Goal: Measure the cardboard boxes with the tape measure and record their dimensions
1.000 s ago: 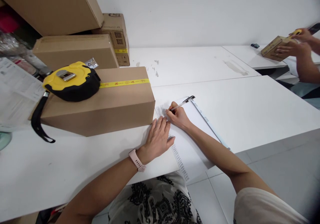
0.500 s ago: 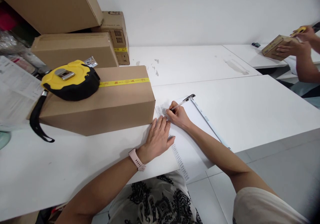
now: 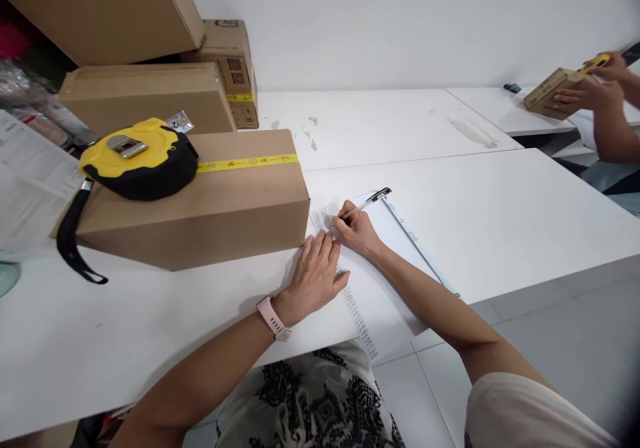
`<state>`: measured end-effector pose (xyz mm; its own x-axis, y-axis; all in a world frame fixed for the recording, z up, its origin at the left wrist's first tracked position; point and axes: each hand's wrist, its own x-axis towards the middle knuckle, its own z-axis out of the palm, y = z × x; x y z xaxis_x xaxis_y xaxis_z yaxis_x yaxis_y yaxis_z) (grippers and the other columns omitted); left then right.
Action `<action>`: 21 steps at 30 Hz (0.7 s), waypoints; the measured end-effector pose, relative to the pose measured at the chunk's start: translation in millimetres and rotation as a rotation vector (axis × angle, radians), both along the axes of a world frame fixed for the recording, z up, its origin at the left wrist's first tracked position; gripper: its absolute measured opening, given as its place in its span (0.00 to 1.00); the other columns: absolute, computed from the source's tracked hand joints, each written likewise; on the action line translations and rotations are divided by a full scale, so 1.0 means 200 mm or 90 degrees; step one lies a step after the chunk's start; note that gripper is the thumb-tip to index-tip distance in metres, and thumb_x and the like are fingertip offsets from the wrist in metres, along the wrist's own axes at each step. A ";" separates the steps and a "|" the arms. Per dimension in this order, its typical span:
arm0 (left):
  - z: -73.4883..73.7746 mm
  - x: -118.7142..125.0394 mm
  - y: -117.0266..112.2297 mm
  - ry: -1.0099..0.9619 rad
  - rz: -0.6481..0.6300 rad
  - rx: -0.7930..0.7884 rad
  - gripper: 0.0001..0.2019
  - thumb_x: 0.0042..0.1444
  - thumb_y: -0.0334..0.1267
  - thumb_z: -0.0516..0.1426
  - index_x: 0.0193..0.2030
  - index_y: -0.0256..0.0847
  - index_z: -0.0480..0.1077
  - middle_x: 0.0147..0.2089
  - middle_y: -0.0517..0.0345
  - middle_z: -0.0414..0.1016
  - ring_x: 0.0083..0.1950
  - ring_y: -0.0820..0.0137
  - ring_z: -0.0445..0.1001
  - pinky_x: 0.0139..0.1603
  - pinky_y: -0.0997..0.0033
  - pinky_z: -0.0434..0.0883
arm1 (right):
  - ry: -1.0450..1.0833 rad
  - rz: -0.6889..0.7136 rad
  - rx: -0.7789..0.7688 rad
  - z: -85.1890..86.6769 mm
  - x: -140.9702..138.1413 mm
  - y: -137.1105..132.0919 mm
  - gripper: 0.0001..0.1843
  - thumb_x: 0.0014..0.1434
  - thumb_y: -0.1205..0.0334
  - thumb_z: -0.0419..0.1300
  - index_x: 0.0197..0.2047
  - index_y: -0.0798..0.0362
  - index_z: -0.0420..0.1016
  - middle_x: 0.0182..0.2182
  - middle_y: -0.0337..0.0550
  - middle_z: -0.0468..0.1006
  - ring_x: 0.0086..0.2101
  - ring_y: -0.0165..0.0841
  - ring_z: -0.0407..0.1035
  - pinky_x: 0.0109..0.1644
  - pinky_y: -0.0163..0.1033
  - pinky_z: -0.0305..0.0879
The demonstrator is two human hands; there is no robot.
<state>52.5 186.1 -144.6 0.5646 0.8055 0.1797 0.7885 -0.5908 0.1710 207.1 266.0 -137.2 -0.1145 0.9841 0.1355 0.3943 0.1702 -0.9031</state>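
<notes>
My right hand (image 3: 356, 232) grips a white pen (image 3: 365, 205) with a black cap, its tip on the upper left of a printed sheet of paper (image 3: 380, 281) that overhangs the table's near edge. My left hand (image 3: 314, 276), a pink watch on its wrist, lies flat with fingers stretched on the sheet's left margin, beside the right hand. Just left of both hands stands a long cardboard box (image 3: 210, 201) with a yellow tape strip. A yellow and black tape measure (image 3: 137, 161) rests on the box's left end, its black strap hanging down.
More cardboard boxes (image 3: 145, 91) are stacked at the back left by the wall. Printed papers (image 3: 27, 181) lie at the far left. At the far right another person's hands (image 3: 595, 88) hold a small cardboard box (image 3: 550, 93) over a second white table (image 3: 500, 111).
Almost nothing differs. My hands stay on the sheet with the pen at the same spot. The view has drifted slightly, and the other person's hands shifted a little.
</notes>
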 end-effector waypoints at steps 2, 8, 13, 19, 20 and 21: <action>0.00 0.00 0.00 0.003 0.001 -0.002 0.30 0.68 0.49 0.51 0.67 0.25 0.61 0.72 0.30 0.61 0.74 0.47 0.57 0.74 0.45 0.53 | 0.001 0.003 -0.001 0.00 0.00 0.00 0.10 0.56 0.60 0.59 0.29 0.48 0.59 0.18 0.29 0.59 0.22 0.28 0.55 0.28 0.37 0.52; 0.01 0.00 0.00 0.015 0.004 -0.005 0.31 0.68 0.50 0.52 0.67 0.24 0.62 0.72 0.31 0.61 0.74 0.47 0.57 0.74 0.45 0.53 | 0.007 -0.002 -0.012 0.00 0.00 0.00 0.09 0.55 0.61 0.58 0.29 0.48 0.59 0.18 0.29 0.59 0.22 0.28 0.55 0.27 0.36 0.51; 0.00 0.00 0.00 0.011 0.004 -0.002 0.30 0.68 0.50 0.52 0.67 0.25 0.62 0.72 0.31 0.61 0.74 0.47 0.57 0.74 0.46 0.53 | 0.002 -0.011 -0.006 0.01 0.00 0.00 0.09 0.54 0.62 0.58 0.28 0.48 0.59 0.18 0.29 0.59 0.22 0.28 0.55 0.28 0.36 0.52; 0.00 0.00 0.00 0.009 0.006 -0.006 0.31 0.68 0.49 0.52 0.67 0.24 0.61 0.72 0.31 0.60 0.74 0.47 0.57 0.74 0.46 0.53 | -0.007 -0.007 0.000 0.01 0.00 0.00 0.09 0.54 0.61 0.58 0.28 0.48 0.58 0.17 0.29 0.59 0.22 0.28 0.55 0.28 0.36 0.52; 0.00 0.00 0.00 0.010 0.007 -0.006 0.31 0.68 0.49 0.52 0.67 0.24 0.61 0.72 0.32 0.60 0.74 0.47 0.57 0.74 0.46 0.53 | -0.008 -0.006 0.001 0.01 0.00 0.00 0.09 0.54 0.61 0.58 0.28 0.48 0.58 0.17 0.29 0.59 0.22 0.28 0.55 0.28 0.36 0.52; 0.01 0.00 0.00 0.011 0.007 -0.006 0.31 0.68 0.49 0.52 0.67 0.24 0.61 0.72 0.32 0.60 0.74 0.47 0.57 0.74 0.45 0.53 | -0.009 -0.007 0.001 0.01 0.00 0.00 0.09 0.53 0.61 0.58 0.28 0.48 0.59 0.17 0.29 0.59 0.22 0.28 0.55 0.28 0.36 0.52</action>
